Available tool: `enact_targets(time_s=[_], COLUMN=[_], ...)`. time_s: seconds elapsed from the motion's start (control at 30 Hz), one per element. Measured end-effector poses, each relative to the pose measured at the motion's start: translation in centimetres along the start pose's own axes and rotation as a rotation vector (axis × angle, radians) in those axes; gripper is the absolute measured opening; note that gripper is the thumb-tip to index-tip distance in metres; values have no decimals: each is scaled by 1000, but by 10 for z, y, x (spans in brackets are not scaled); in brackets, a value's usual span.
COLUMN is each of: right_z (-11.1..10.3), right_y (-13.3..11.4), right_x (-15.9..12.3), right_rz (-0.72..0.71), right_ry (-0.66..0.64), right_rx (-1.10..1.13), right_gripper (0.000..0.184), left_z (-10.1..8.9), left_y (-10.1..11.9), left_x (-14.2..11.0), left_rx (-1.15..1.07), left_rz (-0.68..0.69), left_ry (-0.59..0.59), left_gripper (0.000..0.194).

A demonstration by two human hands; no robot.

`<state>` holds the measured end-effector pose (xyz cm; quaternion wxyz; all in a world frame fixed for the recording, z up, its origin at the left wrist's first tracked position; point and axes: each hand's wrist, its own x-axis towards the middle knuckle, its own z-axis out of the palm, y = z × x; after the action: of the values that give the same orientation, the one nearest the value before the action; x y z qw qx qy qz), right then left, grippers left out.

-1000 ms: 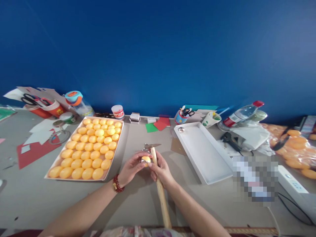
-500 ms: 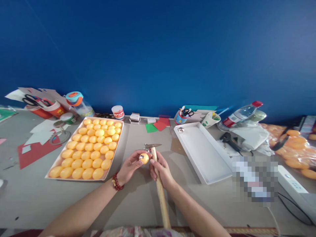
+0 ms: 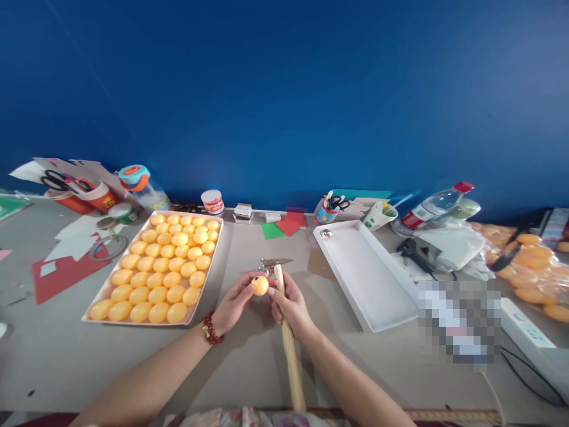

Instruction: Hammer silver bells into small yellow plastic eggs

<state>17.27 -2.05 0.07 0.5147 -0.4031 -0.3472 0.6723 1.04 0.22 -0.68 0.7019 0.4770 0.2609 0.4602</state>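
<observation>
My left hand (image 3: 235,303), with a red bead bracelet on the wrist, pinches a small orange ball (image 3: 260,285) with a dark spot on it, just above the grey table. My right hand (image 3: 291,303) is wrapped round the wooden handle of a small hammer (image 3: 287,338); the hammer's metal head (image 3: 275,261) points away from me. The thumb of my right hand touches the ball. A tray (image 3: 219,268) full of several orange balls lies to the left of my hands.
A white empty tray (image 3: 368,279) lies to the right. Cups with scissors (image 3: 331,209), a small jar (image 3: 212,201), coloured paper (image 3: 284,226), a water bottle (image 3: 435,206), a bag of orange balls (image 3: 533,267) and a power strip (image 3: 528,332) line the back and right.
The ball has turned in my left fingers, so its metal piece is hidden and a dark spot shows. Both hands stay in the same place.
</observation>
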Motion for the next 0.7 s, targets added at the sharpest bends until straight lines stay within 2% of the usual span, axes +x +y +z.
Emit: enact_targets(time_s=[0.23, 0.37, 0.43, 0.57, 0.7], right_z=[0, -1, -1, 0, 2], right_y=[-3, -9, -10, -9, -9], right_x=[1, -1, -1, -2, -3], right_rz=[-32, -72, -65, -15, 28], right_ry=[43, 40, 27, 15, -14], right_rx=[14, -8, -33, -81, -107], right_gripper=[48, 48, 45, 45, 52], left_z=[4, 2, 2, 6, 6], left_y=[1, 2, 4, 8, 13], left_x=[2, 1, 0, -2, -3], left_rx=[-69, 97, 220, 436, 545], left_rz=[-36, 2, 63, 203, 241], left_ry=[114, 167, 184, 97, 2], left_gripper=[43, 32, 34, 32, 32])
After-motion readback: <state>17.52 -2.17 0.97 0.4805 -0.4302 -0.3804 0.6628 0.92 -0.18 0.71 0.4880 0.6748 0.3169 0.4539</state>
